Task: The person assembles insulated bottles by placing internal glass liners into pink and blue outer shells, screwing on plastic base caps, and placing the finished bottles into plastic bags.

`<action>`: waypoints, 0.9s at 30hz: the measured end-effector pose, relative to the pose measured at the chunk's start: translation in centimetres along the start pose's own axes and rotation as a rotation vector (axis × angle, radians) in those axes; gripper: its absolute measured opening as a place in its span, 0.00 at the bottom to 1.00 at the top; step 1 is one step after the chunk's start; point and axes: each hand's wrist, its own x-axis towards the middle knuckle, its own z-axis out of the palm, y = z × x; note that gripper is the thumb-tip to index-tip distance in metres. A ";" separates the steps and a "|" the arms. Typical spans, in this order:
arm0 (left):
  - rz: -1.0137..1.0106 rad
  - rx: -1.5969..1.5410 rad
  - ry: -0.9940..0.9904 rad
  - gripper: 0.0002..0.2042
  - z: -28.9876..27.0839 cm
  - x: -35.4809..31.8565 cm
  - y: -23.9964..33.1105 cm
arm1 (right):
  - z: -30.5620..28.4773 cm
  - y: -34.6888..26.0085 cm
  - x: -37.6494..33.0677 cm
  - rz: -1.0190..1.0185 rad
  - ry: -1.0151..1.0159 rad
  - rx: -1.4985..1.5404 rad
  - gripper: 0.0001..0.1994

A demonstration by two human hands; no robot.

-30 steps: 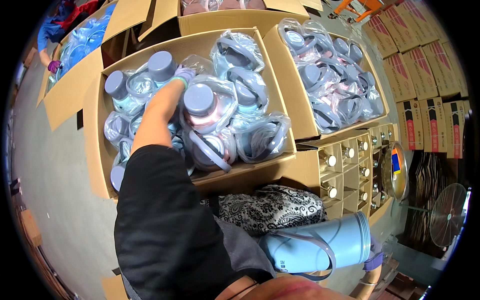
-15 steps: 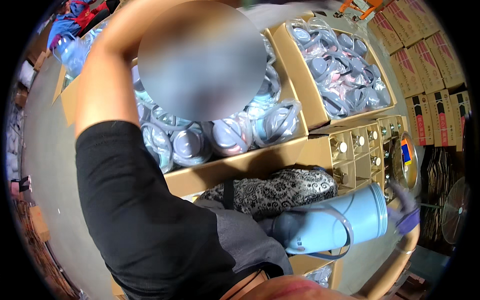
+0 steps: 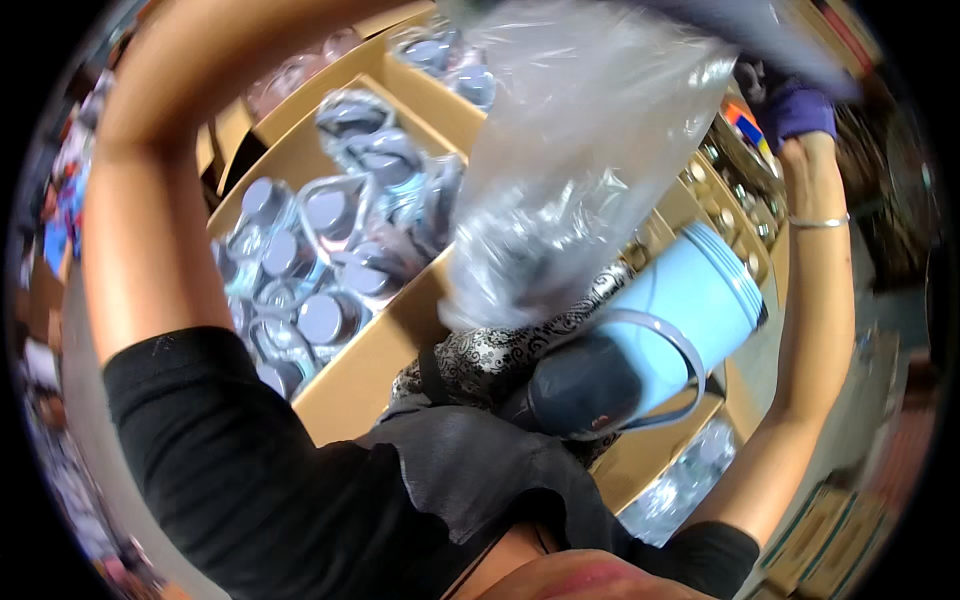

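Observation:
A clear plastic bag (image 3: 560, 160) hangs in front of me, its upper corner at my right hand (image 3: 800, 112). That hand wears a purple glove and is closed at the bag's edge. My left arm arches over the top left; my left hand (image 3: 750, 30), a grey-purple smear along the bag's top, has blurred fingers. Below the bag, a large light blue tumbler (image 3: 690, 290) with a dark end and a grey loop handle lies tilted against my body, touched by neither hand. Under it shows a black-and-white patterned sleeve-like cloth (image 3: 480, 365).
To the left stands an open carton (image 3: 370, 400) of bagged tumblers with grey lids (image 3: 325, 318). Behind it is another carton (image 3: 480, 125). Divided boxes (image 3: 745, 225) with metallic caps stand at right. A lower carton (image 3: 650, 465) holds plastic-wrapped items. Stacked cartons (image 3: 830, 535) are at lower right.
My view has turned, and the cartons have shifted left. The clear bag now hangs spread in front of me. My right hand has risen from beside the tumbler to the upper right.

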 end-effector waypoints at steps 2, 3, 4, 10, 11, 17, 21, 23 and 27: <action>0.205 -0.061 0.086 0.25 6.9 0.0 0.0 | -10.1 -1.5 1.9 -0.044 -0.031 0.129 0.19; 0.256 -0.050 0.164 0.25 9.0 -1.0 0.0 | -9.4 -0.1 1.3 -0.005 -0.717 0.349 0.16; 0.258 -0.073 0.209 0.25 11.5 -1.6 0.2 | -8.9 0.0 0.5 -0.049 -0.602 0.329 0.15; -0.501 -0.644 -0.278 0.22 22.2 3.9 -5.7 | -12.7 -0.8 -5.3 -0.279 -0.327 0.095 0.18; -0.584 -0.887 -0.158 0.16 23.1 5.8 -6.2 | -18.5 -0.5 -2.9 -0.268 -0.373 -0.020 0.21; -0.495 -0.789 -0.264 0.16 25.2 12.1 -1.1 | -26.0 10.3 -6.5 0.541 0.023 0.284 0.42; -0.441 -0.809 -0.146 0.17 28.5 12.2 -2.0 | -19.5 11.6 -7.9 0.370 -0.256 0.633 0.19; -0.528 -0.969 -0.180 0.18 30.4 11.6 -2.8 | -21.2 13.1 -5.0 0.269 -0.170 0.500 0.11; -0.675 -1.156 -0.183 0.20 33.4 8.3 -7.1 | -27.4 13.0 -3.3 0.014 0.027 0.186 0.07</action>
